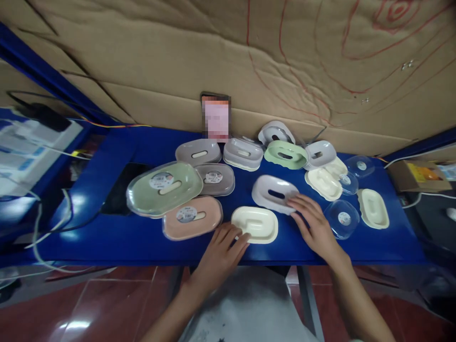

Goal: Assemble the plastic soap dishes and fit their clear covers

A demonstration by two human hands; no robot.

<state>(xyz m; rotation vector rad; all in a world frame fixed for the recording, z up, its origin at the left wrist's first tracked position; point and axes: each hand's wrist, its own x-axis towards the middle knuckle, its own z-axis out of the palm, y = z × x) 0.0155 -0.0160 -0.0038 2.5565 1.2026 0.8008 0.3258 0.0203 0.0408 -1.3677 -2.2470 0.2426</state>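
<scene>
Near the front edge of the blue table lies a cream oval plastic tray (266,224), like the base of a soap dish, with a raised bar along its middle. My left hand (225,247) grips its left end, thumb on the near rim. Just behind and to the right is a grey-lilac oval dish (265,194) with a slot through its middle, slightly tilted. My right hand (313,225) has its right end between thumb and fingers. The dish and the tray are close together but apart.
At left are labelled green (146,190), pink (178,225) and grey dishes (221,179). Behind stand a green slotted dish (269,153) and a phone (216,118). At right lie cream trays (373,208) and clear lids (335,221). Cables (37,237) hang left.
</scene>
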